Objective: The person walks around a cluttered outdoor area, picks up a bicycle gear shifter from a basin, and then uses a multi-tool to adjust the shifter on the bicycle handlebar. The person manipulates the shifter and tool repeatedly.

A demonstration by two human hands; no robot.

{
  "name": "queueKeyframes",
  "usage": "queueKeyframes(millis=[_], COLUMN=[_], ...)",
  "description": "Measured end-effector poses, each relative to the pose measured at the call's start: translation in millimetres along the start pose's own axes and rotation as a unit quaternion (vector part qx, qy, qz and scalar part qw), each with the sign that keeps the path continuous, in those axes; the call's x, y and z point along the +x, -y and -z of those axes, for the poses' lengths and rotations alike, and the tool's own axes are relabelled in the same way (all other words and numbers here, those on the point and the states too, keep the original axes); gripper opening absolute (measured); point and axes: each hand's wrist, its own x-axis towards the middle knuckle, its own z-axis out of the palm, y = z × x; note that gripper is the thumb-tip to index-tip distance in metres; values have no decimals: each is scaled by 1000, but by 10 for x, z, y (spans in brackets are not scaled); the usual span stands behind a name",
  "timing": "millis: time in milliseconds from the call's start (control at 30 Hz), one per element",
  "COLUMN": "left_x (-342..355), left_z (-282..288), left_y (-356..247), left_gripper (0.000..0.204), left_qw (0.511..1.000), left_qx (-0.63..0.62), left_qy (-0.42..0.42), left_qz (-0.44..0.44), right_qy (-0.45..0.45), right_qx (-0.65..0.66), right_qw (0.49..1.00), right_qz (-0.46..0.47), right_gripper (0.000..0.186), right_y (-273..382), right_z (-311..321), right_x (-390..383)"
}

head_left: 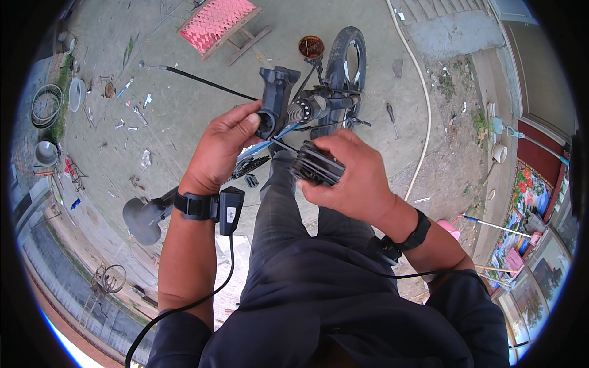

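Note:
My left hand (222, 144) pinches the lower end of a black bicycle stem (280, 89), thumb and fingers around its clamp opening. The stem sits at the top of the bicycle's front end, beside a ribbed grey collar (297, 114). In my right hand (353, 178) is a black folding hex key set (316, 165), gripped between thumb and fingers. One key (284, 146) is folded out toward the stem; whether its tip is seated in a bolt I cannot tell. Beyond the hands stands the front wheel (351, 58); the saddle (140, 219) lies to the left.
A pink woven stool (216, 24) and a rusty can (311, 46) stand ahead. A screwdriver (392, 119) lies on the right, wrenches (140, 115) on the left. A black cable (205, 81) sticks out leftward. A pale hose (424, 76) runs along the right side.

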Motion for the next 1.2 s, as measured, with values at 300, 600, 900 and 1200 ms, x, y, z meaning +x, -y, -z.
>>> queueKeyframes(millis=[300,600,900,1200], left_x=[3,-13,6,-347], left_z=[7,-3,-24,-36], left_y=[4,-1,24,200], left_gripper=[44,45,44,39], left_qw=[1000,1000,999,995], left_qx=[9,-1,-30,-22], left_qy=[-3,1,-11,-81], left_qz=[-1,-2,-15,-49], right_qy=[56,81,61,115], right_qx=[426,412,356,155], right_qw=[820,829,870,953], right_qz=[-377,-370,-337,-234], right_gripper=[37,36,44,47], right_y=[127,93,48,26], right_z=[2,48,276,228], right_x=[31,41,-26,-204])
